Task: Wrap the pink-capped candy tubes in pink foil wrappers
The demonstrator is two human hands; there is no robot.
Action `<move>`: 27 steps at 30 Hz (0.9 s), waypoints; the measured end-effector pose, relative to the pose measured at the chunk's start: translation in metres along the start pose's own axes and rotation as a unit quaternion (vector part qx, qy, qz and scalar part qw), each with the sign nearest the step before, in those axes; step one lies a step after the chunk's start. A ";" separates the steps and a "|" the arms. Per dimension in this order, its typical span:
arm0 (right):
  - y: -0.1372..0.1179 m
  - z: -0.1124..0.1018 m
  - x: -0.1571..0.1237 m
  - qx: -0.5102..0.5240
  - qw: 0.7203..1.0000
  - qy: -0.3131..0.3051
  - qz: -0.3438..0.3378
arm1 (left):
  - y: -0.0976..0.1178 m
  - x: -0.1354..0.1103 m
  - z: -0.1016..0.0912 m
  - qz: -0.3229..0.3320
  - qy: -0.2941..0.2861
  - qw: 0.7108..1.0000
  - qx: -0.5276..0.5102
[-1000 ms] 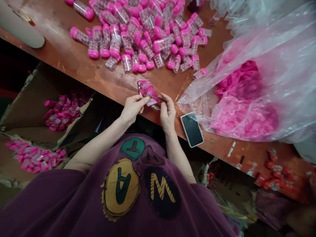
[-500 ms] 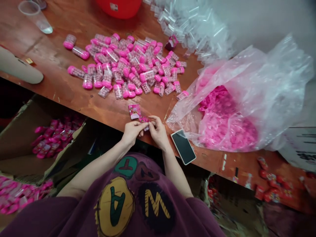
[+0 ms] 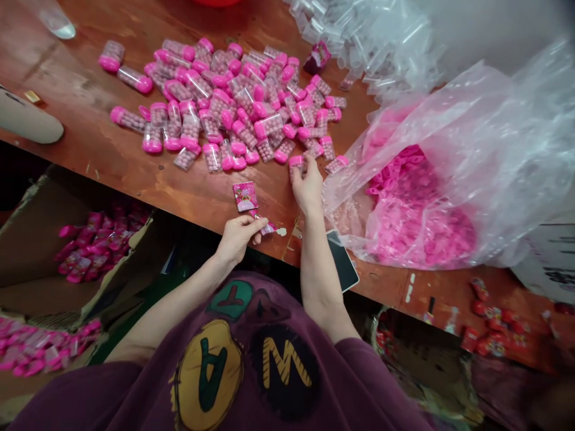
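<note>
My left hand (image 3: 239, 238) is at the table's front edge, thumb and fingers pinched on a small pink printed wrapper (image 3: 269, 228). A flat stack of similar pink printed wrappers (image 3: 245, 196) lies just beyond it. Farther forward and to the right, my right hand (image 3: 309, 190) has its fingers closed around a small clear candy bottle (image 3: 296, 163) with a pink cap. That bottle is at the near edge of a spread pile of pink-capped candy bottles (image 3: 220, 108) filled with pale pink balls.
A clear plastic bag (image 3: 449, 131) of pink pieces lies at right, partly over a phone (image 3: 344, 263) under my right forearm. Empty clear tubes (image 3: 377, 48) are heaped behind. A cardboard box (image 3: 27, 239) with pink-wrapped items stands below left. Red packets (image 3: 494, 335) lie far right.
My right hand has left the wrapper and moved forward and right to a candy bottle. The left hand still pinches the wrapper. The view has shifted slightly.
</note>
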State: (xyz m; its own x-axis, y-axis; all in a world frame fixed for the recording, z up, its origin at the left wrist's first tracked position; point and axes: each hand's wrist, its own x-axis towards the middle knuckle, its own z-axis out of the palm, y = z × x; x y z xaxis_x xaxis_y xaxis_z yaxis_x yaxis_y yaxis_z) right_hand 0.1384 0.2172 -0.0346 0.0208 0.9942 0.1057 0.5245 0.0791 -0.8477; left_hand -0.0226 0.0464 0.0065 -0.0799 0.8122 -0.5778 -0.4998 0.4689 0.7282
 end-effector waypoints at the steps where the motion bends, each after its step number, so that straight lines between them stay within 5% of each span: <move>1: 0.004 -0.005 -0.020 0.087 0.996 -0.004 0.022 | 0.001 -0.001 -0.001 -0.001 -0.002 1.000 -0.007; 5: 0.000 -0.031 -0.102 0.334 0.929 -0.064 0.146 | 0.002 -0.007 0.000 -0.022 -0.004 0.999 -0.046; 10: -0.022 -0.064 -0.171 0.428 0.868 -0.088 0.235 | -0.004 -0.019 0.013 -0.061 -0.034 0.994 -0.088; 18: -0.049 -0.071 -0.233 0.417 0.880 -0.076 0.216 | -0.026 -0.035 0.026 -0.052 0.002 0.995 -0.082; 22: -0.050 -0.056 -0.242 0.387 0.897 -0.019 0.212 | -0.035 -0.041 0.028 -0.053 0.002 0.998 -0.046; 27: -0.043 -0.047 -0.249 0.382 0.900 -0.044 0.206 | -0.040 -0.048 0.028 -0.043 -0.008 0.999 -0.022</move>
State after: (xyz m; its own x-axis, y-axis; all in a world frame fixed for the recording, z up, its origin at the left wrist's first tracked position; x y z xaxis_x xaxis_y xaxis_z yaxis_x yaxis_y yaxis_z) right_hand 0.1506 -0.0376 -0.0004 -0.0045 0.9499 -0.3124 -0.2509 -0.3035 -0.9192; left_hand 0.0252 -0.0013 0.0156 -0.0227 0.7754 -0.6311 -0.5417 0.5210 0.6597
